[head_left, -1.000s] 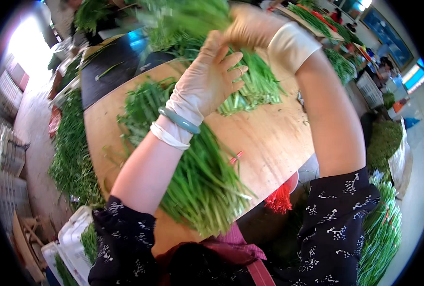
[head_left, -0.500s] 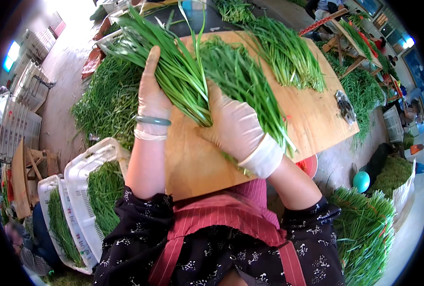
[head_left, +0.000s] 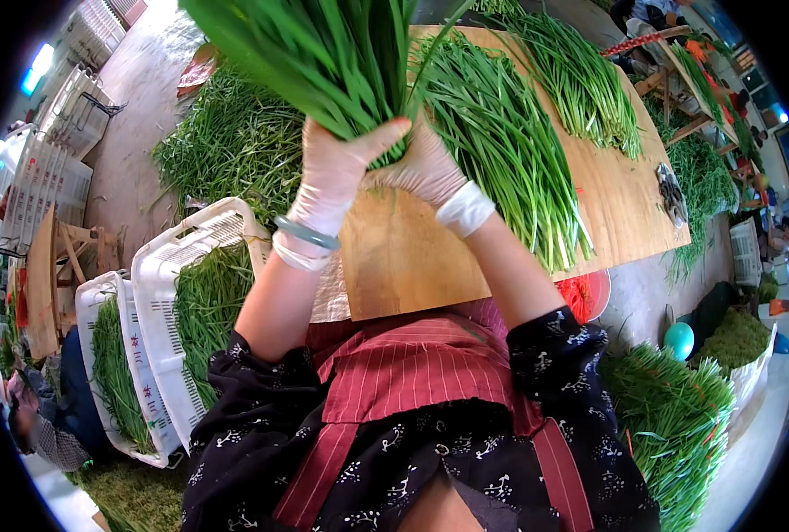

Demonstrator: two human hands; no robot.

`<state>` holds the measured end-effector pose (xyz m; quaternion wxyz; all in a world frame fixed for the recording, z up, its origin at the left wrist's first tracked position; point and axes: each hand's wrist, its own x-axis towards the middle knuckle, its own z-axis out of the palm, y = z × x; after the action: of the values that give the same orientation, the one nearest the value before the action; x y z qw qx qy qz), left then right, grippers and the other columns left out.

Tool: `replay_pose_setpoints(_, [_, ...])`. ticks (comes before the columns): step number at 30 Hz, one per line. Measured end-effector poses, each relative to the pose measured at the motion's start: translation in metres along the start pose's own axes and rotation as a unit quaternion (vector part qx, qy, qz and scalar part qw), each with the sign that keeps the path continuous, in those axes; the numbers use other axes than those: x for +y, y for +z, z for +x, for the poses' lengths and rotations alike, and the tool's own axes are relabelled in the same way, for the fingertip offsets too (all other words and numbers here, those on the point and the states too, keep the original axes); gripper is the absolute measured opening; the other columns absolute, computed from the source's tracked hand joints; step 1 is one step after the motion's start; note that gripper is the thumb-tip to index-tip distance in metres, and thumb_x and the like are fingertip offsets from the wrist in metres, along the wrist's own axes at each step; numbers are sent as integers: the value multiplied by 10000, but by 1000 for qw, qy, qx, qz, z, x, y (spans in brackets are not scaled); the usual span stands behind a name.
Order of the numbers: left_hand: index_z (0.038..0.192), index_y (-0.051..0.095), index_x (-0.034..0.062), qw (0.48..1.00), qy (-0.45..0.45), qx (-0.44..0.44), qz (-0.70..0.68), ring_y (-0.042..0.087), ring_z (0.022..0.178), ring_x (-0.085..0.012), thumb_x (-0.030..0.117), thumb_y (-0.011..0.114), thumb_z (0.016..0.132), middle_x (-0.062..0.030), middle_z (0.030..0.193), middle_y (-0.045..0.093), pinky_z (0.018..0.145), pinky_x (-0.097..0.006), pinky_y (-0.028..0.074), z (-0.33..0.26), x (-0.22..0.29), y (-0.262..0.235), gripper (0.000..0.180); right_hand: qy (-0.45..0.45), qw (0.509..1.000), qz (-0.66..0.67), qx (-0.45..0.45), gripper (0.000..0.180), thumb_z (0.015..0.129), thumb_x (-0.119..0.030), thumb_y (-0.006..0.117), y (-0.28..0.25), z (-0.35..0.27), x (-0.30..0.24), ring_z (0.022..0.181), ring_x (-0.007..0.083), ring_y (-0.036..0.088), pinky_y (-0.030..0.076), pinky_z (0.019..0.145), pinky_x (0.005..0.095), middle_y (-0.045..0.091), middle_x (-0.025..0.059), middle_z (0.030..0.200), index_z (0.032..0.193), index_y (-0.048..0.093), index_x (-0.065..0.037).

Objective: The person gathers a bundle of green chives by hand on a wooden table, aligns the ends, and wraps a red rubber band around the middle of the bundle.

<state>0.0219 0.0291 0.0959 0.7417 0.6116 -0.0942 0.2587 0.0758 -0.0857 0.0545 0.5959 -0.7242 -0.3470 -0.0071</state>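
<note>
Gripping one thick bunch of long green chive-like leaves (head_left: 323,53), both hands were closed around its lower end and held it raised above the near edge of the wooden board tabletop (head_left: 403,257). The left hand (head_left: 337,168), in a thin pale glove with a green bangle at the wrist, clasped the stems from the left; the right hand (head_left: 425,168), gloved likewise, wrapped them from the right, touching the left hand.

On the board lay two further loose sheaves of the same green leaves: one (head_left: 501,142) just right of the hands, another (head_left: 580,80) farther right, neither seen to be tied. Judged from this, the bunch in hand was gathered but not yet put away, and the sheaves remained to be handled.

At near left, two white slotted plastic crates (head_left: 159,293) already held greens, part full. A large loose heap of greens (head_left: 226,142) lay on the floor at far left, and upright bundles (head_left: 669,417) stood at near right.
</note>
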Motion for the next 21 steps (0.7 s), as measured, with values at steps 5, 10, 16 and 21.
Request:
replay_pose_setpoints(5, [1034, 581, 22, 996, -33, 36, -69, 613, 866, -154, -66, 741, 664, -50, 966, 643, 816, -285, 502, -4, -17, 2, 413, 56, 985, 160, 5, 1039, 448, -181, 876, 23, -3, 41, 1157, 332, 450, 360, 1002, 357, 436, 199, 1259, 1286, 296, 21])
replay_pose_setpoints(10, [1114, 558, 46, 964, -70, 59, -250, 592, 962, -178, 14, 671, 762, -47, 1077, 609, 881, -331, 468, 12, 0, -1, 372, 32, 999, -27, -30, 799, 606, -210, 828, 5, 11, -13, 1102, 253, 515, 482, 863, 331, 535, 153, 1173, 1251, 383, -55])
replay_pose_setpoints(16, [1123, 537, 23, 850, -306, 172, -393, 586, 984, -239, 185, 536, 890, -109, 1083, 608, 924, -397, 453, -44, -36, -26, 283, 154, 918, -349, -110, 738, 619, -211, 717, 15, -40, -61, 833, 420, 594, 499, 721, 455, 580, 295, 958, 1189, 364, 100])
replay_pose_setpoints(21, [1056, 578, 45, 766, -451, 178, -421, 602, 923, -230, 220, 572, 881, -91, 1043, 625, 845, -370, 489, -81, -68, -34, 248, 287, 886, -295, -215, 646, 638, -116, 662, 10, -65, -54, 832, 388, 628, 512, 708, 442, 621, 273, 870, 1177, 376, 98])
